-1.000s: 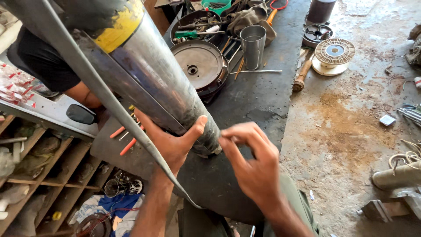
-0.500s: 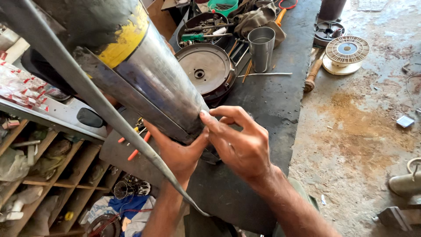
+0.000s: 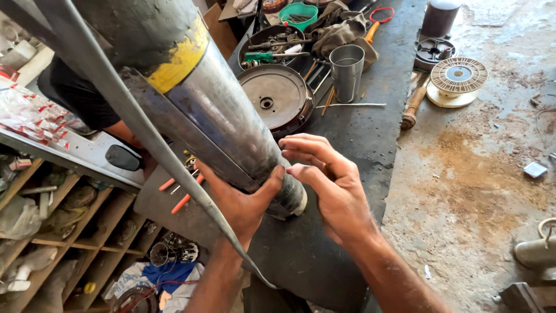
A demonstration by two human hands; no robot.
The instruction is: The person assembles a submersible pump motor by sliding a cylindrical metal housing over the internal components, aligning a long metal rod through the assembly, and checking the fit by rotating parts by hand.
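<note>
Left hand (image 3: 240, 200) cups a long steel pump cylinder (image 3: 231, 124); right hand (image 3: 330, 182), fingers spread, presses its end at five o'clock. Loose grip could let it slip.

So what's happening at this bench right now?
A person steadies a big metal cylinder that slants down onto a dark workbench. The left hand cups it from below near its lower end; the right hand rests its fingers against the same end. A long thin metal strip runs alongside the cylinder. Behind lie a round metal disc, a steel cup and a wire spool.
</note>
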